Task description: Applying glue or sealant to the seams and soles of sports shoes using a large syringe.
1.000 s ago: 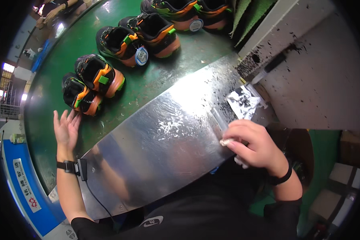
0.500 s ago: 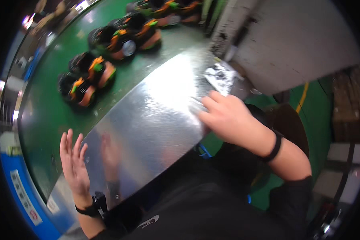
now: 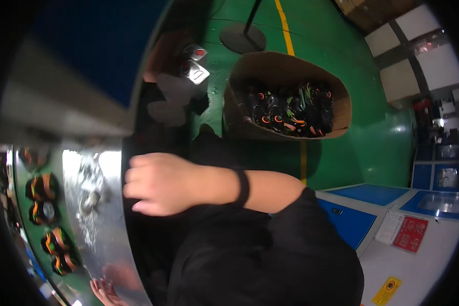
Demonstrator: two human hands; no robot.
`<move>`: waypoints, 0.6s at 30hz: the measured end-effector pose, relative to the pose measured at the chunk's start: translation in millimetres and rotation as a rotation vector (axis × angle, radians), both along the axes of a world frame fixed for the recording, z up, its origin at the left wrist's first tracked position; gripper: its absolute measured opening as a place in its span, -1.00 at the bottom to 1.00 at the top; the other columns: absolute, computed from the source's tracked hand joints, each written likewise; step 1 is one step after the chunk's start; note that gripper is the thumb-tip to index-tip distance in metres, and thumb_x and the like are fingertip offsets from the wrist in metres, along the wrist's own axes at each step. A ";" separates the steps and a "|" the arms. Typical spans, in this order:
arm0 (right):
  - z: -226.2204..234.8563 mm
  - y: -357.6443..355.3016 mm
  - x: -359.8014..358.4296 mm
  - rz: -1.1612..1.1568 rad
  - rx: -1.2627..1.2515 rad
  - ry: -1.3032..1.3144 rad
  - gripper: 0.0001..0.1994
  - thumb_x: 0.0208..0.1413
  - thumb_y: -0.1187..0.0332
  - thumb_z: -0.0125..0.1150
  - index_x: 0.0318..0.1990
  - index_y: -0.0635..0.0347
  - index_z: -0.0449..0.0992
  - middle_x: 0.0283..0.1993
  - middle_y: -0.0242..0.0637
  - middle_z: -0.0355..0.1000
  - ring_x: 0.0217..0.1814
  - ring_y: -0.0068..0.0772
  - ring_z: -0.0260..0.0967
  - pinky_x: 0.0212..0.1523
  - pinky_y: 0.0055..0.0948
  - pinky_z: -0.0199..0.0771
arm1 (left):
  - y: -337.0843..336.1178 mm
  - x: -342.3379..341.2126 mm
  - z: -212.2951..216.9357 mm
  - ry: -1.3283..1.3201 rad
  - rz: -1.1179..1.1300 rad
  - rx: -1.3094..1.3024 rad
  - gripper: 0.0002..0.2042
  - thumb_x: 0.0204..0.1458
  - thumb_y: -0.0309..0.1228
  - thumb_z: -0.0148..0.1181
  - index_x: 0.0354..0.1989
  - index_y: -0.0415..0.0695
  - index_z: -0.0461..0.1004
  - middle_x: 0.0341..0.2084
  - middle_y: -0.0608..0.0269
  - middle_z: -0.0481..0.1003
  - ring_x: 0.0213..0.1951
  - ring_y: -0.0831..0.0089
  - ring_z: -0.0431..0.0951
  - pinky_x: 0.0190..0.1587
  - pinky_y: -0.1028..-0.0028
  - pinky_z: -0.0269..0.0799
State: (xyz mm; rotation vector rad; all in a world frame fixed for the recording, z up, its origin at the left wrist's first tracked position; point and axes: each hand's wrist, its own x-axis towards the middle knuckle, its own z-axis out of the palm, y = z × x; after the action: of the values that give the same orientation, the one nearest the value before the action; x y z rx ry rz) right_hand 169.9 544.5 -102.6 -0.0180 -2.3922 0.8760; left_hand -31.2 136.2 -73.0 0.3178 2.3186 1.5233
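My right hand (image 3: pixel 160 183) hovers palm down by the edge of a shiny metal tabletop (image 3: pixel 104 232), its fingers curled under. Whatever lies beneath those fingers, if anything, is hidden. A small pale grey object (image 3: pixel 89 202), too blurred to name, rests on the metal, apart from the hand. My left hand (image 3: pixel 106 293) shows only partly at the lower edge, over the near end of the metal, with fingers spread and nothing seen in them. Beyond the metal, several black, orange and green shoes (image 3: pixel 42 187) stand in a row on a green surface.
On the green floor to the right, an uncovered cardboard box (image 3: pixel 341 109) holds several black shoes with orange and green parts. Behind it stands a round black stand base (image 3: pixel 243 39). White and blue cabinets (image 3: pixel 352 224) are at the lower right, with stacked cartons (image 3: pixel 400 76) farther off.
My view has swung to the right, bringing the box of shoes into sight and shifting the metal tabletop leftward. My right hand has come off the metal surface; the left has dropped toward the lower edge.
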 end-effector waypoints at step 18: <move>-253.4 376.0 507.2 -1.459 0.069 -1.614 -0.21 -0.12 -0.08 0.35 0.32 -0.41 0.13 0.36 -0.18 0.12 0.41 0.07 -0.03 0.32 0.10 -0.03 | 129.9 27.5 -9.2 -0.104 -0.001 -0.616 -0.49 0.19 -0.19 0.01 0.22 -0.23 0.13 0.10 0.06 0.23 0.07 0.13 0.28 0.07 0.20 0.29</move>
State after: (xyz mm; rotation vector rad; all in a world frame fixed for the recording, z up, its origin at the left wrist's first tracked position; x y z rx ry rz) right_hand 677.1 920.5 -356.0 -2.8228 -2.3295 -0.1932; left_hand -3.7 266.1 -82.2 0.0741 2.5489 0.7356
